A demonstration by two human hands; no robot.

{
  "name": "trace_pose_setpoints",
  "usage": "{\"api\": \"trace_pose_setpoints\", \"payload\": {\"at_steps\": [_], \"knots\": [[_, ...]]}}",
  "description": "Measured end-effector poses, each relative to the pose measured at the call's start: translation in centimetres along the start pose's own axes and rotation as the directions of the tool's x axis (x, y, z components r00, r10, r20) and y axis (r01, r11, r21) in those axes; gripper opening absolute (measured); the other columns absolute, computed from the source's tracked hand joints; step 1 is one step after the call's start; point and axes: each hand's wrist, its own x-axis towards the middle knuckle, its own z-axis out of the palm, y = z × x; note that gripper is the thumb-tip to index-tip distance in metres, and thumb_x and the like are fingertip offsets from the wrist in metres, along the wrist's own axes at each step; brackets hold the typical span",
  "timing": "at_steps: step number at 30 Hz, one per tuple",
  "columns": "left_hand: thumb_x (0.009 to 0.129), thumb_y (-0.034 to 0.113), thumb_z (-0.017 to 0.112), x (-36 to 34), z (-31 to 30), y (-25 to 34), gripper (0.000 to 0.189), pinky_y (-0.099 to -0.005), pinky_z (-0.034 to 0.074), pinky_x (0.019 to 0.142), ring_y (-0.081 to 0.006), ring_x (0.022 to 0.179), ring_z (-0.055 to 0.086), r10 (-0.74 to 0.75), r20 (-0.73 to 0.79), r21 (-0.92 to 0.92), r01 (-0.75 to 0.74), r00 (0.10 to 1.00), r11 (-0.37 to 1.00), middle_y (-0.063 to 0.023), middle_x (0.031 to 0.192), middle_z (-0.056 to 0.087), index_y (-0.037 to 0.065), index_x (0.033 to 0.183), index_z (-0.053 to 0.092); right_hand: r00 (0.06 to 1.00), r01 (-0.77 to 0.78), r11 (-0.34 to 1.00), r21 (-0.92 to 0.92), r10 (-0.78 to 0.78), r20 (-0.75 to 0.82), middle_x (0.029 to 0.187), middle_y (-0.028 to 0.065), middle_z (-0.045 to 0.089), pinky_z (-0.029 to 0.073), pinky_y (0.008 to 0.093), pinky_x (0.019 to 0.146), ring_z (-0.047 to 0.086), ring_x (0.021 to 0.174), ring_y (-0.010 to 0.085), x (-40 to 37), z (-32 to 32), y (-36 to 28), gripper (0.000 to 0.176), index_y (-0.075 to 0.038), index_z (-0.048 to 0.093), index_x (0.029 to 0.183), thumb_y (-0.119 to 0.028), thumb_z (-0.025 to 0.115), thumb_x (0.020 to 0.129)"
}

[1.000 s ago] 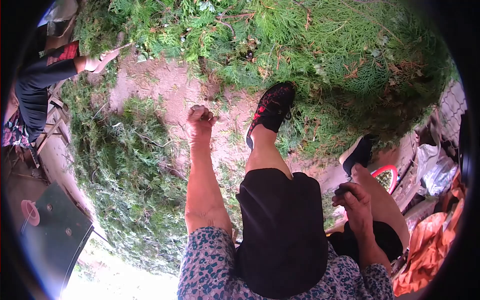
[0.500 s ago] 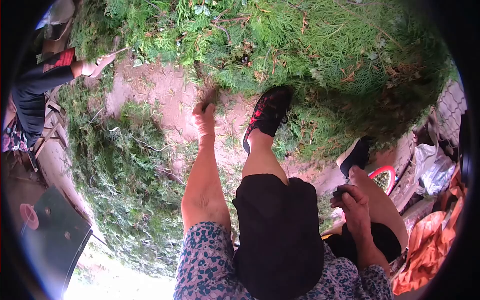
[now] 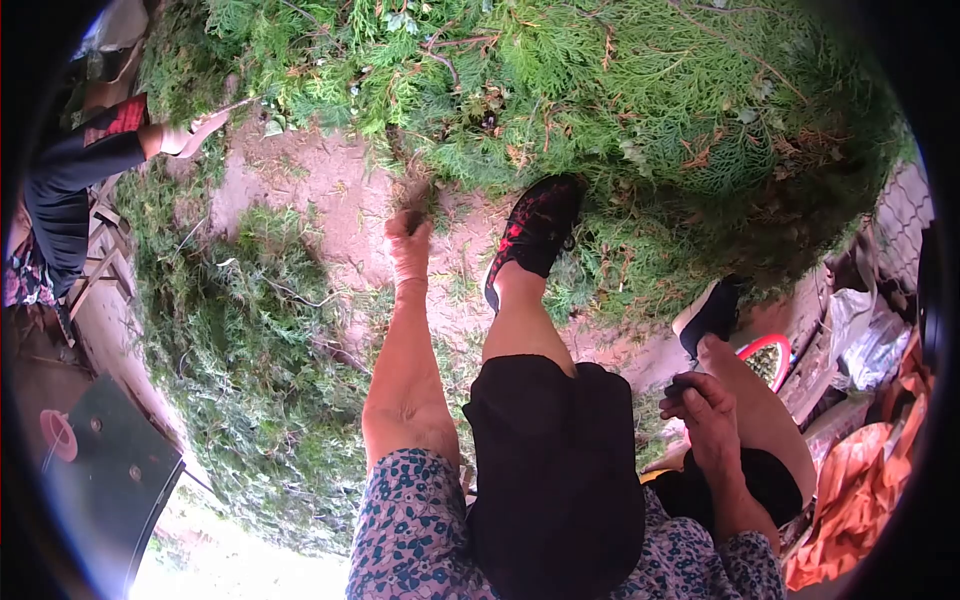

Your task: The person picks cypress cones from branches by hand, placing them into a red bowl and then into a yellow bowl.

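My left hand [image 3: 407,250] reaches forward over the bare earth, its fingers closed. A blurred brownish tuft [image 3: 413,195] shows at the fingertips; whether it is a sprig held there I cannot make out. My right hand [image 3: 708,408] is held near my right knee, fingers curled around a small black object [image 3: 686,383] whose kind does not show. Ahead of both hands lies a large heap of green conifer branches [image 3: 640,100]. A lower pile of cut greenery [image 3: 265,370] spreads to the left of my left arm.
My black-and-red shoe [image 3: 535,230] rests at the heap's edge. At far left another person's hand [image 3: 185,138] reaches to the branches. A dark green panel [image 3: 110,440] stands lower left. Plastic bags [image 3: 870,345], orange sheeting [image 3: 860,490] and a red ring [image 3: 770,352] lie at right.
My left hand has drawn back slightly toward me. My right hand and the black object stay almost in place.
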Motion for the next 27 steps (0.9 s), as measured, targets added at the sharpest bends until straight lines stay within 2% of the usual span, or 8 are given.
{"api": "trace_pose_setpoints", "payload": {"at_steps": [3,7,12,15,19,21,24,27], "knots": [[0.067,0.001,0.062,0.5,-1.6,3.7,0.018,-0.0284,0.048,0.056,-0.0189,0.063,0.055,-0.513,0.185,-0.683,0.485,0.838,0.546,-0.0067,0.08,0.058,0.005,0.083,0.056,1.0,-0.002,1.0,0.0,0.002,-0.005,0.088,0.0108,0.06,0.052,0.0319,0.07,0.06,0.078,0.0192,0.0,0.0,0.0,0.026,0.003,0.056,0.102,-0.016,0.057,0.084],[0.071,-0.003,0.055,1.8,-1.7,6.0,0.015,-0.0285,0.048,0.052,-0.0158,0.062,0.053,-0.471,0.31,-0.812,0.488,0.826,0.322,-0.0045,0.079,0.057,0.007,0.081,0.054,1.0,-0.01,1.0,0.016,0.01,0.004,0.088,0.0108,0.06,0.052,0.0319,0.07,0.06,0.078,0.0194,-0.1,0.0,0.1,0.026,0.003,0.056,0.102,-0.015,0.058,0.084],[0.067,-0.001,0.06,3.7,1.1,5.5,0.021,-0.0275,0.047,0.051,-0.0146,0.063,0.054,-0.498,0.332,-0.568,0.591,0.801,0.573,-0.0034,0.075,0.059,0.007,0.087,0.059,1.0,-0.004,1.0,0.019,0.004,0.002,0.087,0.0107,0.06,0.052,0.032,0.07,0.06,0.078,0.0193,0.0,0.0,-0.1,0.026,0.003,0.056,0.102,-0.015,0.058,0.084],[0.067,0.005,0.067,4.1,3.5,2.8,0.031,-0.0222,0.043,0.052,-0.01,0.061,0.053,-0.052,0.088,-0.354,0.08,0.995,0.932,-0.0023,0.08,0.063,0.001,0.098,0.061,1.0,0.008,1.0,0.019,-0.008,-0.002,0.087,0.0113,0.06,0.053,0.0317,0.068,0.061,0.078,0.02,0.0,0.0,0.0,0.026,0.003,0.055,0.102,-0.015,0.058,0.083],[0.068,0.005,0.067,4.4,3.1,3.4,0.032,-0.0232,0.042,0.054,-0.0106,0.062,0.054,0.001,0.14,-0.362,0.05,0.99,0.931,-0.004,0.081,0.063,0.002,0.099,0.061,1.0,0.019,1.0,0.01,-0.019,0.002,0.086,0.0117,0.06,0.053,0.0315,0.067,0.061,0.077,0.0206,0.0,-0.1,0.1,0.027,0.003,0.054,0.103,-0.016,0.058,0.083],[0.069,0.012,0.065,4.0,0.6,6.5,0.028,-0.0283,0.045,0.058,-0.0131,0.066,0.055,-0.407,0.315,-0.44,0.512,0.857,0.737,-0.0039,0.078,0.061,0.004,0.096,0.062,1.0,0.022,1.0,-0.017,-0.022,-0.003,0.087,0.0113,0.06,0.052,0.0318,0.069,0.061,0.078,0.0198,-0.1,0.0,-0.2,0.027,0.003,0.055,0.102,-0.017,0.058,0.083],[0.071,0.012,0.062,2.7,-2.6,5.7,0.023,-0.0304,0.045,0.057,-0.0165,0.069,0.055,-0.465,0.442,-0.755,0.598,0.767,0.268,-0.0054,0.079,0.057,0.006,0.093,0.059,1.0,0.022,0.999,-0.041,-0.022,-0.003,0.087,0.011,0.06,0.052,0.0318,0.07,0.06,0.079,0.0191,-0.2,0.1,-0.3,0.029,0.004,0.056,0.101,-0.018,0.059,0.083],[0.07,0.011,0.059,-0.1,-5.8,5.7,0.018,-0.0344,0.046,0.062,-0.0197,0.072,0.054,-0.399,0.466,-0.814,0.56,0.79,0.157,-0.0064,0.077,0.054,0.008,0.087,0.054,1.0,0.016,0.999,-0.037,-0.015,0.011,0.088,0.0113,0.06,0.052,0.0318,0.071,0.06,0.079,0.0193,-0.3,0.2,-0.2,0.031,0.004,0.055,0.102,-0.019,0.06,0.083]]}}
